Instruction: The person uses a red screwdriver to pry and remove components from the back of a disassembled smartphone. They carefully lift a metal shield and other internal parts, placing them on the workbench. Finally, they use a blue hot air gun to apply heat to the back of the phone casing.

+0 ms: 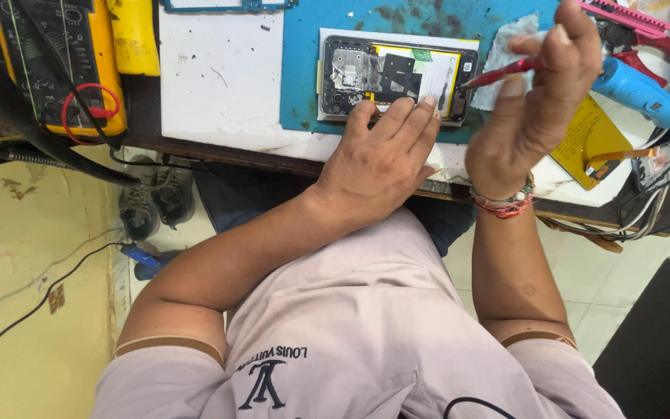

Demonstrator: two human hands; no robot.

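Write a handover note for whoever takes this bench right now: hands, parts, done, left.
Left hand: flat on the bench, fingertips pressing the near edge of the opened phone, steadying it.
Right hand: pinching a red-handled tool, tip at the phone's right end.
The phone lies back-off on the blue mat, with board and battery exposed.
Yellow multimeter is at far left; blue tool and yellow flex part at right.
Done: back cover off. Left: internals still in place; the phone is not closed up.
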